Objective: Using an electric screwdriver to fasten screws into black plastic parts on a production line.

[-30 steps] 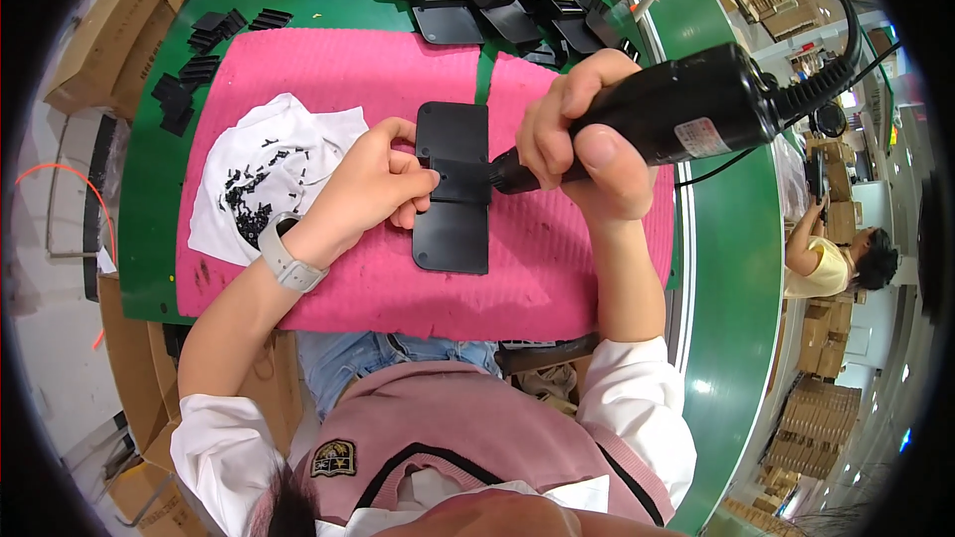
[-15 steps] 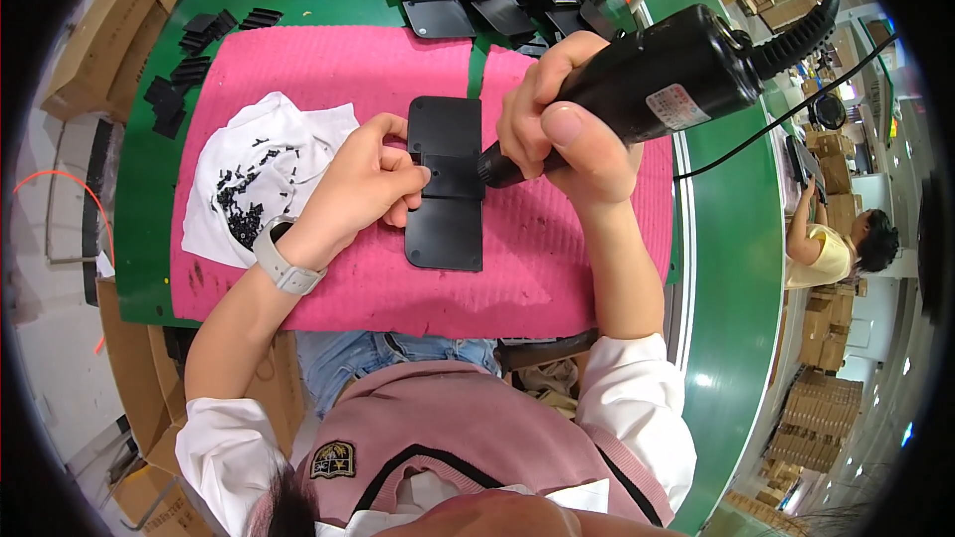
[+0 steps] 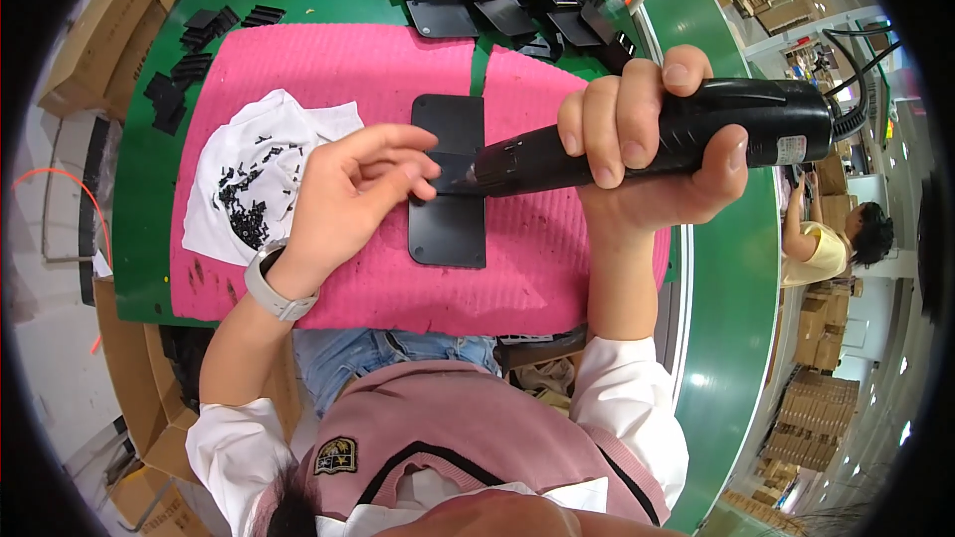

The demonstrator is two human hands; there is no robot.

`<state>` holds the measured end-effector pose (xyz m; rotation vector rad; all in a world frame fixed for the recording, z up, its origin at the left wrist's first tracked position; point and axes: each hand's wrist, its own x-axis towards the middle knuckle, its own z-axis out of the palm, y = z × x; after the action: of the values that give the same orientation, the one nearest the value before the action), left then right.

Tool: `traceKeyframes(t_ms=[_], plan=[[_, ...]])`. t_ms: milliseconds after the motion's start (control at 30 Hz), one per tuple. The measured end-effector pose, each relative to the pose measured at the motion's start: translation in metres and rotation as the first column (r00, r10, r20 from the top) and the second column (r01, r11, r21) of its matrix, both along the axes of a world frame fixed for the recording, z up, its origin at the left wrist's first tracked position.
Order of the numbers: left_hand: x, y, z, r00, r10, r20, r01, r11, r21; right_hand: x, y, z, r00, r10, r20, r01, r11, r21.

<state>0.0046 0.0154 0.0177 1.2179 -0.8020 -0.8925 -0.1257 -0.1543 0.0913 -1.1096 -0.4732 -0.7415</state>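
Seen from the head, a black plate (image 3: 448, 227) is lying between the hands, running front to back, nearer the left hand (image 3: 348, 184), whose loosely curled fingers are possibly pinching something, hard to tell; the right hand (image 3: 649, 201) is gripping a black power driver (image 3: 696, 124).

Black plate (image 3: 454, 167): we see a flat, matte piece on the pink mat (image 3: 537, 239), its length running away from us, with two rounded-corner end panels flanking the middle one.
Black power driver (image 3: 696, 119): we grip its thick cylindrical body nearly level, nose leftward over the middle panel; whether its tip touches, we cannot tell.
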Motion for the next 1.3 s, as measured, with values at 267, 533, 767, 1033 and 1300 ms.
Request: traceKeyframes(t_ms=[267, 533, 767, 1033, 1300], plan=[[0.002, 0.005, 0.003, 0.986, -0.143, -0.081, 0.145, 0.989, 0.015, 0.002, 0.001, -0.008, 0.997, 0.052, 0.062, -0.056, 0.996, 0.068], [-0.001, 0.004, -0.001, 0.997, -0.058, -0.046, 0.057, 0.998, -0.029, 0.005, 0.006, -0.011, 0.999, 0.017, 0.029, -0.019, 0.997, 0.076], [0.003, 0.005, 0.001, 0.987, -0.145, -0.063, 0.146, 0.989, -0.002, 0.005, 0.006, -0.013, 0.999, 0.043, 0.014, -0.044, 0.995, 0.085], [-0.005, 0.001, 0.005, 0.996, 0.016, 0.089, -0.01, 0.997, -0.075, 0.01, 0.01, -0.01, 0.999, -0.013, -0.05, 0.022, 0.982, 0.187], [0.009, -0.007, -0.013, 0.969, -0.14, 0.202, 0.073, 0.949, 0.305, 0.016, 0.023, -0.014, 0.961, -0.189, -0.202, 0.147, 0.968, -0.205]])
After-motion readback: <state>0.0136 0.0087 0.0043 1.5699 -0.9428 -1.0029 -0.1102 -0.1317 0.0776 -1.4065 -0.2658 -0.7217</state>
